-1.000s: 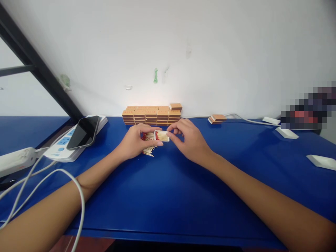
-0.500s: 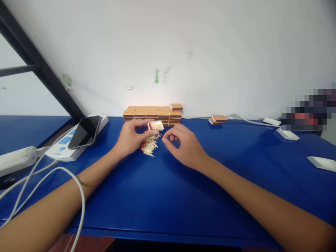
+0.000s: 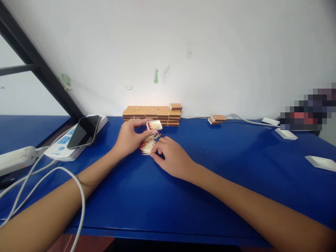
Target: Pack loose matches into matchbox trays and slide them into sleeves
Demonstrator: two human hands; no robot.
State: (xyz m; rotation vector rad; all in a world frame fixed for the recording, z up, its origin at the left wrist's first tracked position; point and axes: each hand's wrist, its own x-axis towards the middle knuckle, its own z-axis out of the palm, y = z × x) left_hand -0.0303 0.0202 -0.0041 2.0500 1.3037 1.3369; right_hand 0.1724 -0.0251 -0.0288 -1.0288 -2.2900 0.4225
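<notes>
My left hand grips a small white matchbox tray between thumb and fingers. Red-tipped matches lie in the tray, which is held just above the blue table. Below and in front of it is a loose pile of matches, heads mostly to the left. At the pile's near right edge, my right hand has thumb and forefinger pinched on match ends; how many it grips is hidden.
Behind the tray, stacked matchboxes stand against the wall. Two more matchboxes sit to the right. White empty trays lie at far right. A phone rests on a power strip at left, with a white cable looping over my left forearm.
My right hand has moved left and toward me, from beside the tray down to the pile's edge. The left hand keeps its hold on the tray, nearly still.
</notes>
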